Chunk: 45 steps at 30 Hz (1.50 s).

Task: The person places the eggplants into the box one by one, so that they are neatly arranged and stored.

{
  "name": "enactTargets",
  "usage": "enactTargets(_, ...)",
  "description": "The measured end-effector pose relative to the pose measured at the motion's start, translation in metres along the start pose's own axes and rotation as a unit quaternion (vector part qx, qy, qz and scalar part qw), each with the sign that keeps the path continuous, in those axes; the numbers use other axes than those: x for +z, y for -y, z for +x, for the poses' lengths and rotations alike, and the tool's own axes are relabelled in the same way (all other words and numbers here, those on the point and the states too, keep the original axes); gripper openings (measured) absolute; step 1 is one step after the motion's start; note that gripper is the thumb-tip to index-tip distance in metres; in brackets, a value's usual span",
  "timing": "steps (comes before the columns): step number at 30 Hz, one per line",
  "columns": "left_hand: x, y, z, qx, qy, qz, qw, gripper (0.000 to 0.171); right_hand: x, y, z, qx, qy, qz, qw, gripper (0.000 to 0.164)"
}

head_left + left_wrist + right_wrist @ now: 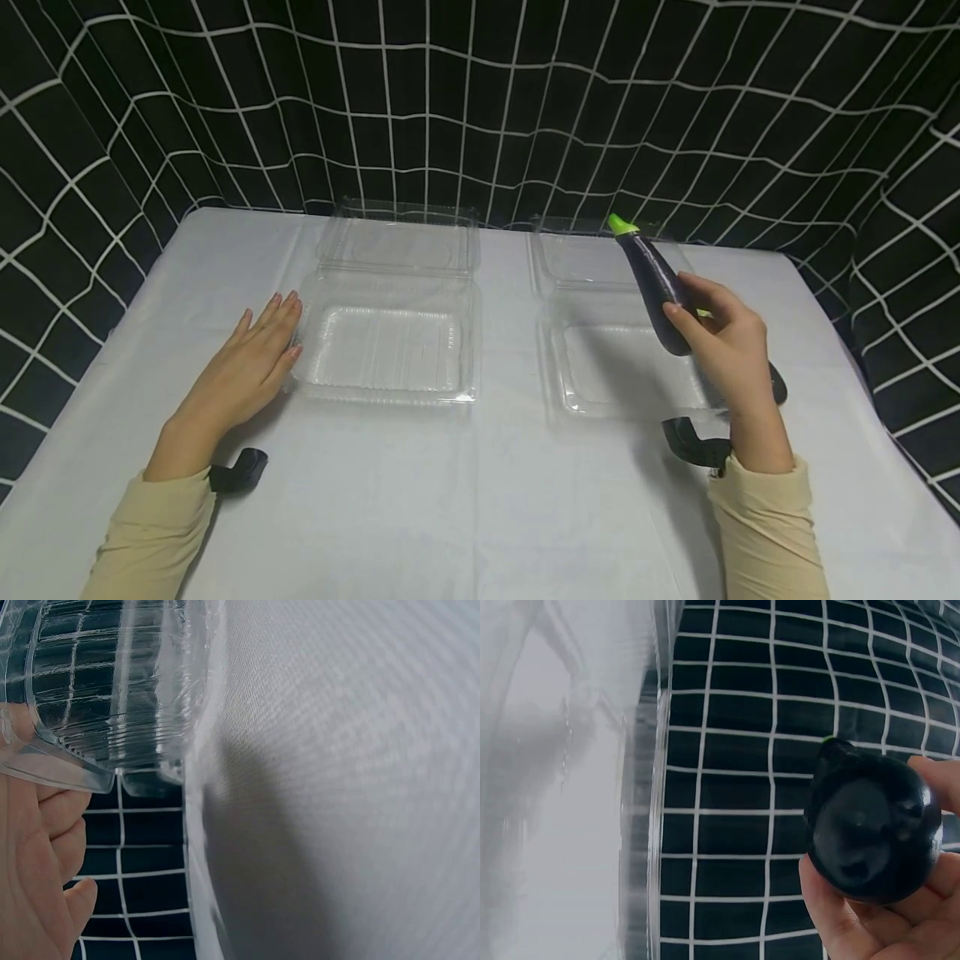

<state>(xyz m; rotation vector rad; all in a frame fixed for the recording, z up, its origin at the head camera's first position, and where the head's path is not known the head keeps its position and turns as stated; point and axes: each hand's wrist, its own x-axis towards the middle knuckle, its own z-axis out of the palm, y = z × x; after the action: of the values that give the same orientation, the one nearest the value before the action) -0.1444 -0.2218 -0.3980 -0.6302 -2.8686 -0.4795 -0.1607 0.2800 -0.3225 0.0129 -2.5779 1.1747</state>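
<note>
My right hand [727,342] grips a dark purple eggplant [654,279] by its thick end, its green cap pointing away, over the right clear plastic container [567,367]. In the right wrist view the eggplant [870,825] shows its round end, pinched between thumb and fingers. Part of another dark rounded thing [777,385] shows from behind the right hand, mostly hidden. My left hand [251,367] lies with its fingers straight at the left rim of the left clear plastic container [390,396]; the left wrist view shows the fingers right by its wall [112,690].
Both containers stand with their clear lids, left lid [397,246] and right lid [577,258], folded back toward the far edge. A white cloth covers the table [480,500]. Black walls with white netting [450,108] enclose the back and sides.
</note>
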Motion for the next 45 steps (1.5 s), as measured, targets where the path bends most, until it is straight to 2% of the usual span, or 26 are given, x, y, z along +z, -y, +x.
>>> enactTargets(5,-0.001,0.0,0.0,0.0,0.003,0.0,1.0,0.056,0.008,0.006,0.001,-0.008,0.016,0.013,1.0,0.049)
enactTargets(12,0.0,0.0,0.001,-0.003,0.008,-0.005,1.0,0.056,0.018,0.014,0.004,-0.057,0.026,0.027,0.998,0.046)
enactTargets(20,0.0,0.0,0.0,-0.004,0.01,-0.004,0.9999,0.056,0.027,0.027,0.004,-0.08,0.035,0.052,0.995,0.044)
enactTargets(32,0.0,0.0,0.0,-0.008,0.013,-0.003,0.9999,0.056,0.044,0.041,0.004,-0.103,0.067,0.096,0.988,0.043)
enactTargets(45,0.001,0.001,0.0,-0.008,0.011,-0.004,0.9999,0.055,0.062,0.054,0.002,-0.126,0.09,0.107,0.982,0.041)
